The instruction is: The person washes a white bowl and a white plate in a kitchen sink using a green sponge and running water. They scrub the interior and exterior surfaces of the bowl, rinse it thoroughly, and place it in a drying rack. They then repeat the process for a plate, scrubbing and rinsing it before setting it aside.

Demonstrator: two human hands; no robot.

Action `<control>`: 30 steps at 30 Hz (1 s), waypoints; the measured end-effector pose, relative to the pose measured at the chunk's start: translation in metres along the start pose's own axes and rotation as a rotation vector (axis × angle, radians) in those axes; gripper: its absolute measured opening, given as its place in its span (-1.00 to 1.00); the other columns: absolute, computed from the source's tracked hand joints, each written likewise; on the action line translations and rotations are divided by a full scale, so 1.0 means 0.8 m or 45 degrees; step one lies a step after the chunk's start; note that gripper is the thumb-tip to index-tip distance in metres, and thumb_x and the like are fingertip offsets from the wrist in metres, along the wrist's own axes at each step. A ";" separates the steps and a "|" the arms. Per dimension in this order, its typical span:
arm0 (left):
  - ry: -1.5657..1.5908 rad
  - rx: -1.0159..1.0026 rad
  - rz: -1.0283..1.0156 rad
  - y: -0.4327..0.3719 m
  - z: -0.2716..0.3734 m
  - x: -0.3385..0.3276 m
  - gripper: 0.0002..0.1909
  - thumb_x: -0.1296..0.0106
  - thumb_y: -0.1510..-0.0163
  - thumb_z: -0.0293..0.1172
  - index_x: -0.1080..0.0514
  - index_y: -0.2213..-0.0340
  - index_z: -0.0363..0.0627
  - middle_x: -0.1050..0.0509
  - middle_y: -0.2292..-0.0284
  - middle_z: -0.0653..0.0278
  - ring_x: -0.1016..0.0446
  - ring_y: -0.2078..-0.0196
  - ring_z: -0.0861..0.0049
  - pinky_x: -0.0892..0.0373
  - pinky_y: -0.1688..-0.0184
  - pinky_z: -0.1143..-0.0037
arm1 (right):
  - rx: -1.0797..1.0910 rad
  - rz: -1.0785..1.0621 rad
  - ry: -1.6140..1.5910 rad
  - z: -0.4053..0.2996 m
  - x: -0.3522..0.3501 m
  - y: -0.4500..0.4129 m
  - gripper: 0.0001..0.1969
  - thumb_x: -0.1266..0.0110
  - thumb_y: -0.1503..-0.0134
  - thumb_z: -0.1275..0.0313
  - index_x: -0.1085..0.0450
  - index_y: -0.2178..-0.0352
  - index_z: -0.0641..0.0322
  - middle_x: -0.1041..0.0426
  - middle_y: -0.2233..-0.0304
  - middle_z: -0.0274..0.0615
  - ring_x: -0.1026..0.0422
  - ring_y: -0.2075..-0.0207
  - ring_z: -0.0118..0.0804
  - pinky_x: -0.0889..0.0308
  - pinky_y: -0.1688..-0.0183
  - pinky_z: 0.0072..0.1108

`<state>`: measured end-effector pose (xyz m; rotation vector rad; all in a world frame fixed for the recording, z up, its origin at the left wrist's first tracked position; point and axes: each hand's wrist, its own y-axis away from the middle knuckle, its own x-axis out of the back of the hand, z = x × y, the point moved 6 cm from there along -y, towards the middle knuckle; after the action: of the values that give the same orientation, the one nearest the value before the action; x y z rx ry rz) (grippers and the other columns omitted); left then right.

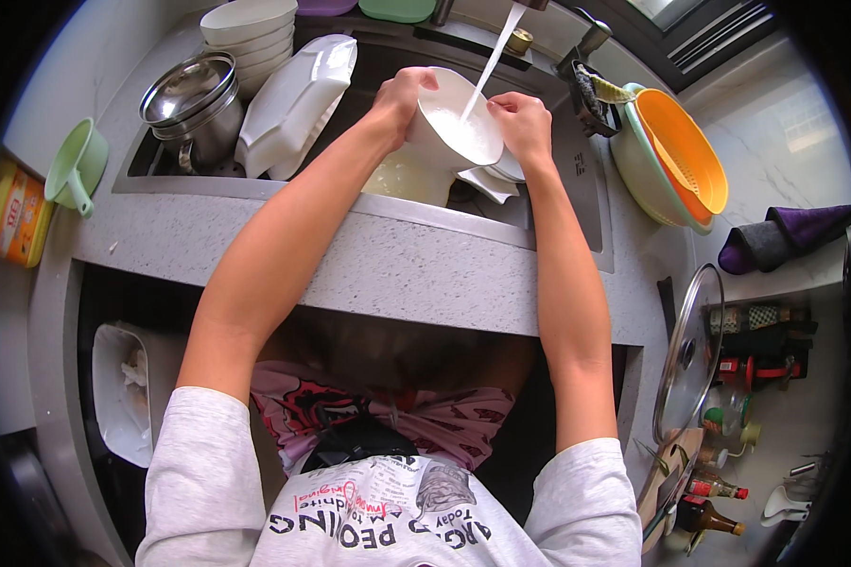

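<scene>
A white bowl (436, 96) is tilted under the running faucet stream (496, 60), with foamy water inside it. My left hand (401, 99) grips its left rim, thumb over the edge. At the opposite rim, my right hand (526, 120) pinches the bowl with curled fingers. Beneath the bowl, pale yellowish sudsy water (408, 177) shows, partly hidden by the bowl and my left forearm; I cannot tell what holds it. Several white dishes (493, 186) lie in the sink (588, 184) below my right hand.
Left of my hands stand white angular dishes (294, 106), a lidded steel pot (195, 117) and stacked white bowls (249, 32). A green ladle (78, 163) sits farther left. At right are nested basins with an orange colander (681, 152), and a glass lid (688, 354).
</scene>
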<state>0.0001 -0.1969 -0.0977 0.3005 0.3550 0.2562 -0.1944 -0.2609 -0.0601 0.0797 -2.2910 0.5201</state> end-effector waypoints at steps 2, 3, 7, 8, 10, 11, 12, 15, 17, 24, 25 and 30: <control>0.009 -0.008 -0.009 -0.005 -0.003 0.002 -0.44 -0.04 0.24 -0.15 -0.41 0.20 -0.30 -0.45 0.24 -0.05 -0.45 0.25 0.18 -0.39 0.23 0.22 | -0.055 -0.036 -0.068 0.007 -0.002 -0.003 -0.79 -0.18 -0.02 0.33 -0.59 0.35 0.20 -0.59 0.42 -0.09 -0.57 0.37 -0.24 -0.43 0.26 -0.49; -0.002 -0.018 -0.013 -0.006 -0.003 0.000 -0.44 -0.04 0.24 -0.15 -0.41 0.20 -0.29 -0.45 0.24 -0.05 -0.45 0.25 0.19 -0.39 0.24 0.22 | -0.114 -0.078 -0.131 0.014 -0.004 -0.004 -0.78 -0.18 -0.02 0.33 -0.58 0.34 0.23 -0.59 0.43 -0.11 -0.56 0.39 -0.30 -0.43 0.28 -0.50; -0.001 -0.018 0.000 -0.002 -0.002 0.001 -0.45 -0.04 0.24 -0.15 -0.41 0.20 -0.26 -0.45 0.25 -0.03 -0.45 0.25 0.20 -0.38 0.24 0.24 | -0.269 -0.225 -0.395 0.026 -0.014 -0.004 -0.75 -0.16 -0.05 0.34 -0.54 0.32 0.34 -0.55 0.48 -0.21 -0.49 0.45 -0.46 -0.41 0.39 -0.53; -0.005 -0.029 -0.002 -0.002 -0.002 0.001 -0.45 -0.04 0.24 -0.15 -0.41 0.21 -0.26 -0.45 0.26 -0.03 -0.45 0.26 0.20 -0.38 0.24 0.25 | -0.289 -0.254 -0.461 0.027 -0.016 -0.004 -0.74 -0.16 -0.06 0.34 -0.52 0.32 0.36 -0.54 0.49 -0.23 -0.47 0.47 -0.49 -0.40 0.41 -0.54; -0.013 -0.052 -0.004 -0.002 0.000 0.002 -0.46 -0.04 0.24 -0.14 -0.41 0.21 -0.26 -0.45 0.26 -0.02 -0.45 0.26 0.20 -0.38 0.24 0.25 | -0.290 -0.273 -0.522 0.026 -0.020 -0.005 -0.73 -0.15 -0.07 0.33 -0.50 0.32 0.38 -0.51 0.49 -0.26 -0.44 0.49 -0.50 -0.40 0.40 -0.54; -0.009 -0.057 -0.014 -0.003 0.000 0.000 -0.46 -0.03 0.23 -0.15 -0.41 0.21 -0.26 -0.45 0.26 -0.02 -0.45 0.26 0.20 -0.38 0.24 0.25 | -0.293 -0.276 -0.549 0.031 -0.020 -0.006 -0.73 -0.14 -0.08 0.33 -0.49 0.32 0.39 -0.50 0.50 -0.27 -0.43 0.50 -0.50 -0.40 0.40 -0.54; -0.005 -0.063 -0.024 -0.004 -0.001 -0.002 -0.46 -0.03 0.23 -0.15 -0.41 0.21 -0.26 -0.45 0.26 -0.02 -0.45 0.26 0.20 -0.38 0.24 0.25 | -0.242 -0.228 -0.505 0.037 -0.019 -0.009 -0.74 -0.15 -0.07 0.33 -0.50 0.33 0.37 -0.51 0.49 -0.25 -0.44 0.50 -0.48 -0.40 0.39 -0.54; 0.032 -0.093 -0.024 -0.003 0.002 -0.004 -0.46 -0.02 0.23 -0.15 -0.41 0.21 -0.25 -0.44 0.27 -0.02 -0.45 0.27 0.19 -0.37 0.25 0.25 | 0.006 -0.025 -0.335 0.021 -0.006 -0.015 -0.79 -0.17 -0.08 0.35 -0.52 0.35 0.30 -0.55 0.47 -0.21 -0.48 0.46 -0.46 -0.39 0.37 -0.56; 0.062 -0.095 0.004 -0.002 0.004 -0.001 -0.47 -0.01 0.22 -0.15 -0.41 0.21 -0.23 -0.44 0.27 -0.02 -0.45 0.27 0.19 -0.37 0.25 0.25 | 0.301 0.192 -0.167 -0.015 0.017 -0.010 -0.83 -0.18 -0.11 0.37 -0.54 0.33 0.26 -0.57 0.42 -0.23 -0.50 0.40 -0.50 -0.38 0.38 -0.61; 0.228 -0.022 -0.118 0.006 -0.002 -0.012 -0.61 0.08 0.14 -0.17 -0.43 0.27 -0.07 -0.50 0.28 0.15 -0.47 0.25 0.33 -0.37 0.23 0.33 | 0.499 -0.367 0.069 -0.079 -0.022 0.013 -0.75 -0.15 -0.04 0.33 -0.53 0.26 0.22 -0.56 0.29 0.01 -0.54 0.23 -0.02 -0.41 0.13 -0.35; 0.219 -0.006 -0.157 0.005 -0.004 -0.018 -0.64 0.09 0.12 -0.17 -0.45 0.28 -0.05 -0.51 0.29 0.19 -0.47 0.26 0.39 -0.36 0.24 0.39 | 0.464 -0.379 0.214 -0.073 -0.024 0.010 -0.72 -0.12 -0.04 0.31 -0.52 0.24 0.22 -0.55 0.25 0.02 -0.53 0.20 0.01 -0.40 0.10 -0.32; 0.372 -0.015 -0.155 -0.004 -0.014 -0.023 -0.76 0.11 0.09 -0.24 -0.40 0.37 -0.05 -0.49 0.36 0.21 -0.47 0.30 0.35 -0.39 0.27 0.43 | 0.234 -0.701 0.650 -0.065 -0.046 0.007 -0.65 0.04 -0.03 0.29 -0.50 0.20 0.22 -0.52 0.21 0.12 -0.51 0.18 0.06 -0.37 0.07 -0.32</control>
<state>-0.0200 -0.2024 -0.1029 0.2285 0.6578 0.1819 -0.1341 -0.2388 -0.0561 0.5819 -1.6254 0.3984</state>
